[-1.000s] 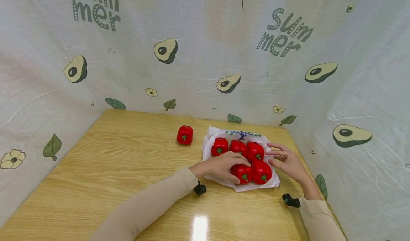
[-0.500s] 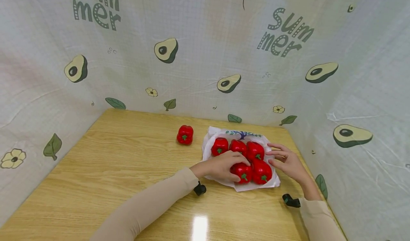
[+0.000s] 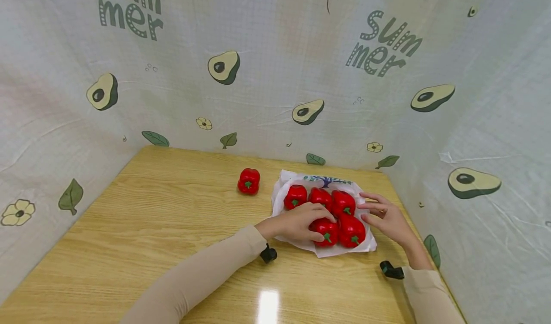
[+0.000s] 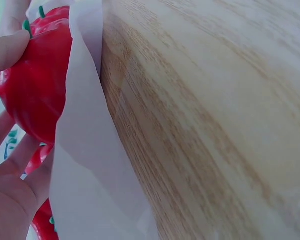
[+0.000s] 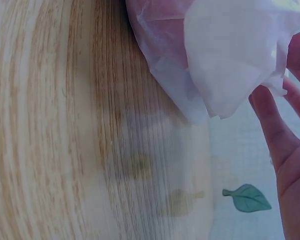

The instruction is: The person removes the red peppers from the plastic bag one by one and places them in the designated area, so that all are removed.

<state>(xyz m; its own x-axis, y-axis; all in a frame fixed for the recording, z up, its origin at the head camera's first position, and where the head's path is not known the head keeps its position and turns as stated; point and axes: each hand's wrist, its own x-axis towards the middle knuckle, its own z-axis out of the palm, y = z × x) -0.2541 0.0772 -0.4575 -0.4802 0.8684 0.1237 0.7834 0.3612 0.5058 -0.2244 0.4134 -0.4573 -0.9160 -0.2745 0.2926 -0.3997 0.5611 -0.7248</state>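
Several red bell peppers with green stems sit in a white paper wrap with a printed tree, right of the table's middle. My left hand grips the front left bell pepper. In the left wrist view the thumb lies by that pepper's stem and the fingers curl under it. Beside it sits the front right bell pepper. My right hand is at the wrap's right edge, its fingers spread and lightly bent. In the right wrist view, the fingertips are against the white paper; no pepper is in them.
Another red bell pepper stands alone on the wooden table, left of the wrap. A curtain printed with avocados and leaves closes off the table's back and sides. Black cameras are worn at both wrists.
The gripped front left pepper has shifted slightly left and up within the wrap. The left hand has barely moved, and the right hand stays in place.
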